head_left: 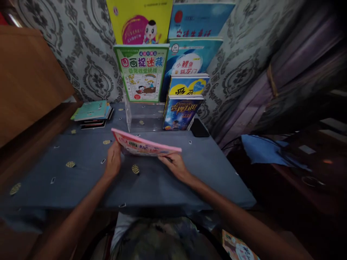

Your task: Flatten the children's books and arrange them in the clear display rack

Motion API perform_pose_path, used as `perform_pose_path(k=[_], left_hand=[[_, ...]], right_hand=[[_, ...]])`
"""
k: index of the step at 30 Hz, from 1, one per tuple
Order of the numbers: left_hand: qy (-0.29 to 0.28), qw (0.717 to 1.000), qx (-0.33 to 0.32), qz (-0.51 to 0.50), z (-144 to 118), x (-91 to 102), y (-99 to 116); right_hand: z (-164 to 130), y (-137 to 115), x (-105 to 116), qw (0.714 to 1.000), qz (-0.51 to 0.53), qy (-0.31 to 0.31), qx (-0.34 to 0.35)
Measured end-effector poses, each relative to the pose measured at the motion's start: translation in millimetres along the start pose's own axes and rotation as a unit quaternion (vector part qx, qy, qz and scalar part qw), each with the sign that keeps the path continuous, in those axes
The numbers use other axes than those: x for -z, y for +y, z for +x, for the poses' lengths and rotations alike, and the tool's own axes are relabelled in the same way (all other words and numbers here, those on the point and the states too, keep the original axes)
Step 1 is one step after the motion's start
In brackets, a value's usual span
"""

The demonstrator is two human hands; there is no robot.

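Note:
A thin pink-covered book point(143, 146) is held above the table, tilted so that its long pink edge faces up. My left hand point(113, 159) grips its left end, fingers partly hidden by the cover. At the lower right corner, my right hand point(175, 165) pinches it between thumb and fingers. Just beyond the book stands a clear tiered rack point(146, 124). A green picture book point(142, 74) and a yellow book point(138, 21) lean on its left side. On its right are a dark blue book point(183, 112), a yellow-and-blue book point(188, 85) and two larger blue books behind.
A stack of small books point(92, 111) lies at the table's back left. A black flat object point(200, 128) rests right of the rack. The table's blue cloth point(84, 184) ends near my lap. Below the right front edge lies another book point(240, 247); a curtain point(249, 97) hangs right.

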State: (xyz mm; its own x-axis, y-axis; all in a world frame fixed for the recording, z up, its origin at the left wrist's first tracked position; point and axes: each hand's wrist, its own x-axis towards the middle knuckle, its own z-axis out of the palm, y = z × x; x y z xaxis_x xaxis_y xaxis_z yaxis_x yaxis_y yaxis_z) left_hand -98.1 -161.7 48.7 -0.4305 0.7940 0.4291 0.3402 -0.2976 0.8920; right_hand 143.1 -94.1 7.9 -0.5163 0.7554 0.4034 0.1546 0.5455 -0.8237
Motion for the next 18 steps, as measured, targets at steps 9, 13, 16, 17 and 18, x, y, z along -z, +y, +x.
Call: perform_pose_path(k=[9,13,16,17,18], left_hand=[[0.002,0.977,0.141,-0.159,42.1,-20.6,-15.3],[-0.049,0.971,0.231,-0.043,37.6,-9.4,-36.7],[-0.128,0.962,0.16,0.178,31.4,3.6,-48.9],[-0.145,0.948,0.107,0.263,30.2,7.4,-50.2],[-0.157,0.926,0.053,0.34,29.6,10.6,-50.4]], right_hand=[[32.3,-8.9,-7.1,0.974,0.184,-0.024,-0.128],[25.8,6.9,-12.1,0.953,0.214,-0.056,-0.208],[23.0,14.1,-10.4,0.956,0.146,-0.089,-0.238],[23.3,14.4,-8.6,0.96,0.106,-0.097,-0.239],[24.1,13.7,-6.3,0.965,0.06,-0.101,-0.233]])
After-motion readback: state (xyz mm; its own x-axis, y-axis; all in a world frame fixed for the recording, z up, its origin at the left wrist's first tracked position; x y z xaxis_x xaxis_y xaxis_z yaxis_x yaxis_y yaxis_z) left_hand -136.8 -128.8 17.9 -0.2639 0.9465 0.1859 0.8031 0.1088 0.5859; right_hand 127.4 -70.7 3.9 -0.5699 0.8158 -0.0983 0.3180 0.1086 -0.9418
